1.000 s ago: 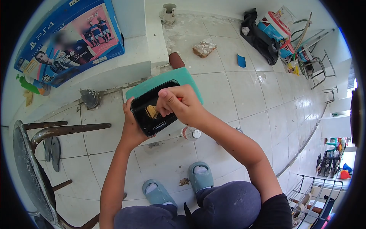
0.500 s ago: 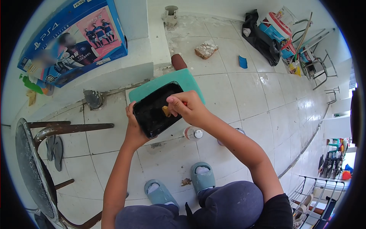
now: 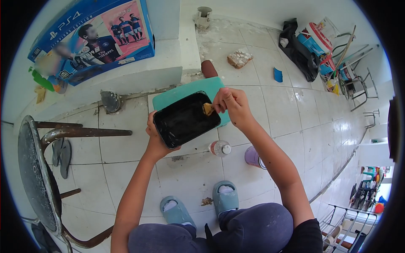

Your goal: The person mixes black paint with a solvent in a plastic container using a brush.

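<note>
My left hand [image 3: 158, 137] grips the left end of a black rectangular tray [image 3: 185, 120], fingers wrapped around its side. The tray's inside is dark and glossy. My right hand [image 3: 234, 106] is closed on what looks like a small paintbrush [image 3: 208, 109] with a yellowish tip; its handle is hidden in my fingers. That tip is over the tray's upper right end. Behind the tray lies a flat green board-like piece [image 3: 168, 96]. A clear plastic bottle [image 3: 219, 148] with a white cap and a purple can [image 3: 254, 157] stand nearer to me.
A metal-framed chair [image 3: 40, 168] is at the left, beside grey flip-flops [image 3: 64, 158]. A PS4 box [image 3: 97, 40] rests on the ledge. On the tiled floor are a broken block [image 3: 240, 58], a blue scrap [image 3: 278, 75] and a black bag [image 3: 297, 55]. A wire rack [image 3: 346, 223] is at lower right.
My right hand and the paintbrush have moved right, from mid-tray toward its right end. The tray has turned clockwise to lie more sideways. The purple can now shows more fully.
</note>
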A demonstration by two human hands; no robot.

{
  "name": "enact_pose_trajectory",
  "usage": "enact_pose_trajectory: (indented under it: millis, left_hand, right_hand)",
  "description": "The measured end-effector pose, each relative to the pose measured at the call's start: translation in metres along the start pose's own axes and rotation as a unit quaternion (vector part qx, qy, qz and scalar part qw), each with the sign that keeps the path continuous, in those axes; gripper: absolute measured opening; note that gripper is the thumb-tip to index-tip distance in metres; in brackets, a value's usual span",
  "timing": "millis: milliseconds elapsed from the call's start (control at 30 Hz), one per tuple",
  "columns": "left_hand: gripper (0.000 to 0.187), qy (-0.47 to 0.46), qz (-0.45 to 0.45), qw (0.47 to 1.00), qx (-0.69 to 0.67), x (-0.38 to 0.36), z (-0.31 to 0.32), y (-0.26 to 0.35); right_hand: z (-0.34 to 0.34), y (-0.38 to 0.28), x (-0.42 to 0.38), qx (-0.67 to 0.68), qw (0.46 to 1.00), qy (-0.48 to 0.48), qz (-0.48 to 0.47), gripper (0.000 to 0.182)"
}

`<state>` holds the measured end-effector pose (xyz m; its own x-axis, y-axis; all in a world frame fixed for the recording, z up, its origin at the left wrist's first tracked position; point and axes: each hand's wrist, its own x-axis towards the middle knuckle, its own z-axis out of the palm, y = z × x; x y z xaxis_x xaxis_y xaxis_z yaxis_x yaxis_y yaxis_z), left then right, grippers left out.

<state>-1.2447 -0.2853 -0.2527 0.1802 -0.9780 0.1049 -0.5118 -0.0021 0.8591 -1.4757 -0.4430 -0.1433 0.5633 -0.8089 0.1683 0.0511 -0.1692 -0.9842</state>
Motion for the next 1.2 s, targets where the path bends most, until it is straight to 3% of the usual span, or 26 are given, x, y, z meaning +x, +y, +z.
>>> enact_pose_trajectory:
  millis: [267,467,567,667,767,900,1100,1200]
  left_hand:
    - [0.141,-0.008,-0.018,1.0,0.014,0.0,0.001,-0.007]
    - [0.136,-0.004,0.006,0.997,0.074,0.0,0.0,-0.006]
    - [0.135,-0.005,0.007,0.997,0.076,0.0,-0.001,-0.005]
    - [0.136,0.0,0.015,0.996,0.089,0.0,0.0,-0.008]
    - [0.137,0.004,0.012,0.998,0.06,0.0,0.001,-0.007]
    - [0.139,0.01,-0.006,0.999,0.041,0.0,0.0,-0.003]
    - [0.133,0.008,-0.007,0.992,0.128,0.001,-0.003,0.008]
    - [0.133,-0.003,-0.018,0.992,0.122,0.001,-0.004,0.008]
  right_hand:
    - [0.041,0.006,-0.001,0.004,0.992,-0.113,0.054,0.062]
    - [0.026,0.005,0.0,0.061,0.983,-0.111,0.134,0.061]
    - [0.017,0.008,0.001,0.021,0.994,-0.073,0.074,0.062]
    - [0.027,0.009,-0.002,0.033,0.996,-0.017,0.077,0.061]
    - [0.043,0.018,-0.008,0.03,0.996,-0.062,0.052,0.062]
    - [0.035,0.008,-0.001,0.027,0.991,-0.084,0.1,0.062]
    - [0.05,0.017,-0.001,0.035,0.998,0.016,0.048,0.061]
    - [0.054,0.015,-0.007,0.022,0.998,-0.033,0.039,0.063]
